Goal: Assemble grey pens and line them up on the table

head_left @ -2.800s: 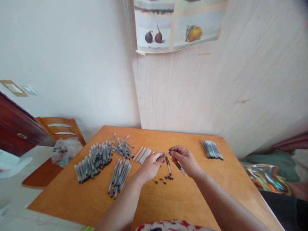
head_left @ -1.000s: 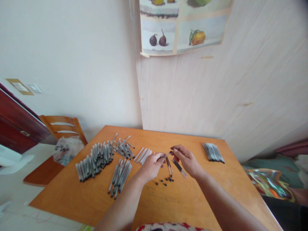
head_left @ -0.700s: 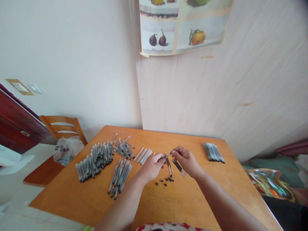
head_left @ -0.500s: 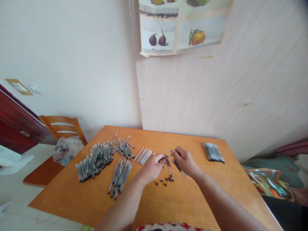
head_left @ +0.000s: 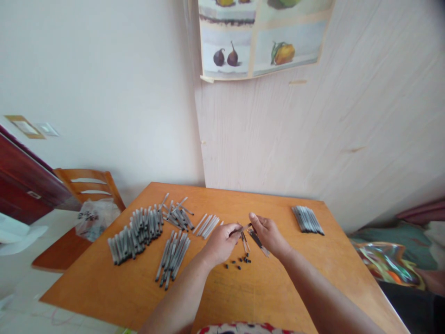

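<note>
My left hand (head_left: 220,241) is closed around a slim pen (head_left: 245,228) above the middle of the table. Its right end, dark at the tip, meets the fingers of my right hand (head_left: 270,235), whose thumb points up. Most of the pen is hidden in my left fingers. Under my hands lie thin dark ink refills (head_left: 256,241). Several small black plugs (head_left: 245,260) are scattered just nearer to me. A row of clear pen barrels (head_left: 207,226) lies left of my left hand.
On the wooden table's (head_left: 243,297) left side are a large pile of black-ended pens (head_left: 135,232), a smaller pile (head_left: 178,217) and a bundle (head_left: 173,257). Another pen bundle (head_left: 308,220) lies far right. A chair (head_left: 90,183) with a plastic bag (head_left: 97,218) stands at the left.
My right thumb has lifted and the right hand has turned slightly, now with a dark tip at its fingers. My left hand stays nearly in place. The view has shifted slightly.
</note>
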Available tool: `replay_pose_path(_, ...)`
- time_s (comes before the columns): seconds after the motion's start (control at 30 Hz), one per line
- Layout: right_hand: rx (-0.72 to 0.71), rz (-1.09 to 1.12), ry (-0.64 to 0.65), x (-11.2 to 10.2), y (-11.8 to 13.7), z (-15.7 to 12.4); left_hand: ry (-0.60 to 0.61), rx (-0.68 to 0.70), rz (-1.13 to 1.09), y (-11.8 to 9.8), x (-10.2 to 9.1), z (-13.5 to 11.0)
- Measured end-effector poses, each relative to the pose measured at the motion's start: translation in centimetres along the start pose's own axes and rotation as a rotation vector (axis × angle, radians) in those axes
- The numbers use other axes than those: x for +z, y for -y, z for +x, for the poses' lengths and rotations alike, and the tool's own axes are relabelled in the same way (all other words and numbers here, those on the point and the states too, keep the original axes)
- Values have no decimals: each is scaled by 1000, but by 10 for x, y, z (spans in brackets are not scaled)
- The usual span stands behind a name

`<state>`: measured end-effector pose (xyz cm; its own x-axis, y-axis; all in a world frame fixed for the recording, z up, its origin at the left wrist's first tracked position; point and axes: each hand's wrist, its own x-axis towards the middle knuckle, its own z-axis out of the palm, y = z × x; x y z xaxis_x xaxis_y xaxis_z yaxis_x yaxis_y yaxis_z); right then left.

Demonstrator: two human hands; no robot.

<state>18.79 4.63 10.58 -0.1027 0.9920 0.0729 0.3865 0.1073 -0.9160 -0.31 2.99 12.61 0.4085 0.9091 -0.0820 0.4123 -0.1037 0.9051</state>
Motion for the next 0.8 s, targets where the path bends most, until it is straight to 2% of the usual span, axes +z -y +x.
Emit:
replay_pose_path(0.1,26,90,-34,-4,4,-3,16,-57,-102,1,-1,-1)
replay_pose_path(0.2,-1,198,23,-8,6,-5,20,-102,-118,1,-3,-1)
replay_pose_path(0.33,-31,278,89,-8,4,-6,28,-96,-115,2,-4,-1)
replay_pose_path(0.6,12,184,73,-5,3,-5,27,-81,-91,1,-1,0)
replay_pose_path(0.8,-46,-85,-3,-3,-2,-1,-22,17,67,0,-1,-1)
